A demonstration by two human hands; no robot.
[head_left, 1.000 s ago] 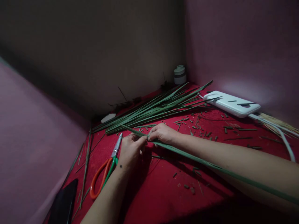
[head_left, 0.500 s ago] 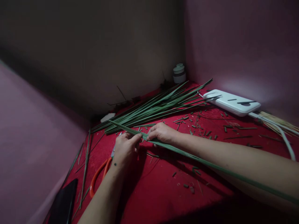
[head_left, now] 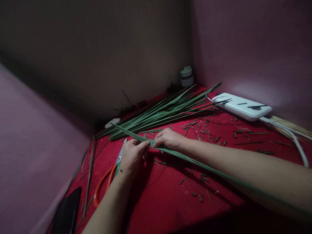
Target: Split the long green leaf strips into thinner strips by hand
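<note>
A long green leaf strip (head_left: 192, 160) runs slantwise across the view, from near the leaf pile down to the lower right. My left hand (head_left: 133, 152) pinches it between thumb and fingers near its upper left end. Just to the right, my right hand (head_left: 168, 139) pinches the same strip, the two hands close but apart. Behind them lies a pile of long green leaves (head_left: 165, 112). Orange-handled scissors (head_left: 112, 175) rest beside my left wrist, partly hidden by it.
Leaf scraps (head_left: 200, 198) are scattered over the red cloth (head_left: 156, 201). A white power bank (head_left: 241, 105) with cables lies at the right, near thin sticks (head_left: 290, 126). A dark phone (head_left: 67, 211) is at the lower left. A small jar (head_left: 187, 77) stands in the back corner.
My left hand has shifted slightly right, showing more of the scissors. The strip's upper left tip has moved a little left and up. My right hand has barely moved.
</note>
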